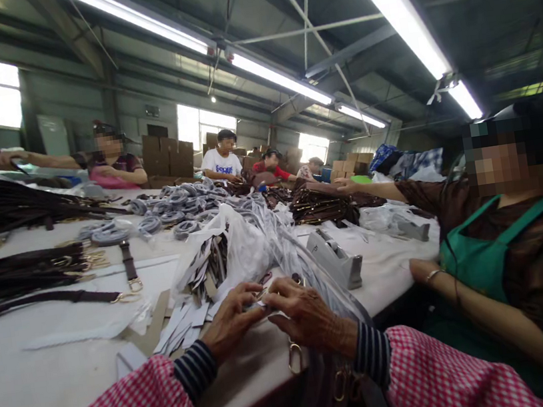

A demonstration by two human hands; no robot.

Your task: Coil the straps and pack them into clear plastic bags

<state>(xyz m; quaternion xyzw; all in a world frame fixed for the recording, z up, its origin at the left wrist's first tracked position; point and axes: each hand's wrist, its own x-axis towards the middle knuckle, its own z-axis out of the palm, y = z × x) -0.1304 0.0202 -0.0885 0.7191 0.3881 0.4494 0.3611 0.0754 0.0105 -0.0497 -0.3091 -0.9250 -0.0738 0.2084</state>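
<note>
Holding a small pale piece point(259, 304) low over the near edge of the table point(63, 371), the left hand point(232, 318) has its fingertips closed on it. The right hand point(307, 310) meets the same piece from the other side; its fingers are bent together and its thumb is a little apart below them, so I cannot tell if it also grips. What the piece is, is too small to tell.

Just beyond the left hand lie loose white slips point(187, 325), and behind them an open plastic bag point(247, 244) with many narrow strips point(209, 266) in it. Grey straps point(310, 265) in clear plastic run from the middle of the table down beside the right hand. Below this hand hangs a metal buckle point(295, 358), in front of the table edge. A grey tape dispenser point(334, 258) stands to the right of the straps.

Farther on are grey coils point(109, 234) and a heap of brown straps point(322, 203); a short brown strap point(129, 264) with a buckle lies at the left. At the right sits a person in a green apron point(478, 255), one arm stretched over the table. More people are around its far side.
</note>
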